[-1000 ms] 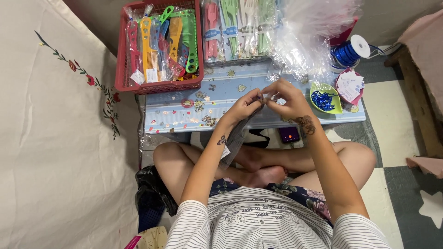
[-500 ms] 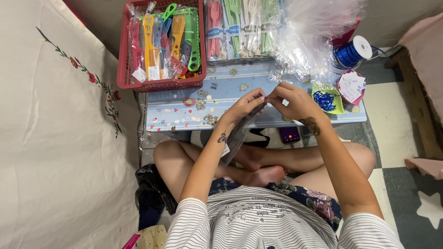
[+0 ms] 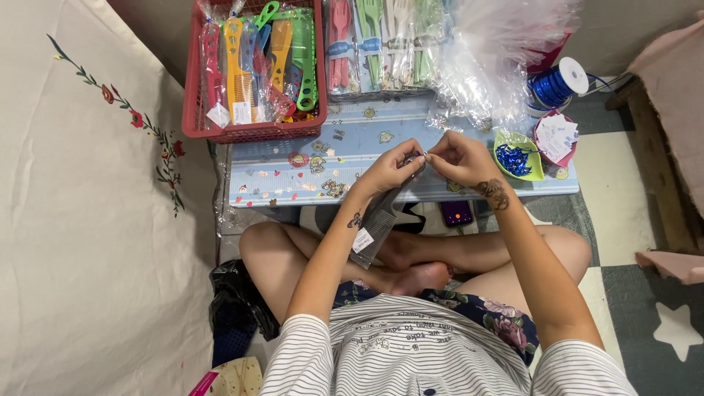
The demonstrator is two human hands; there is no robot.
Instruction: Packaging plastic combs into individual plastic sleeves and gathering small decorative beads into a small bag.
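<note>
A person sits cross-legged on the floor behind 1 low blue table (image 3: 381, 192) dotted with small cartoon stickers. Both hands meet above the table's front edge. The left hand (image 3: 386, 170) has its thumb and fingers pressed together, pinching the top end of 1 dark grey comb in a clear sleeve (image 3: 375, 226); the comb hangs down from that grip, slanting toward the person's lap, with 1 small white tag near its lower end. The right hand (image 3: 460, 158) has its fingertips pinched on the same top end, touching the left hand's fingertips.

On the table's far left stands 1 red plastic basket (image 3: 196, 110) crammed with packaged combs in orange, yellow, green and pink, too many and too overlapped to count. Beside it lies a row of packaged pastel combs (image 3: 374, 44), and next to that a heap of clear plastic bags (image 3: 499, 59). To the right are 1 spool of blue ribbon (image 3: 555, 83), 1 green dish (image 3: 522, 155) holding blue twist ties, and 1 pink dish (image 3: 557, 136) of white tags. Under the table, 1 phone (image 3: 456, 213) lies on the floor.
</note>
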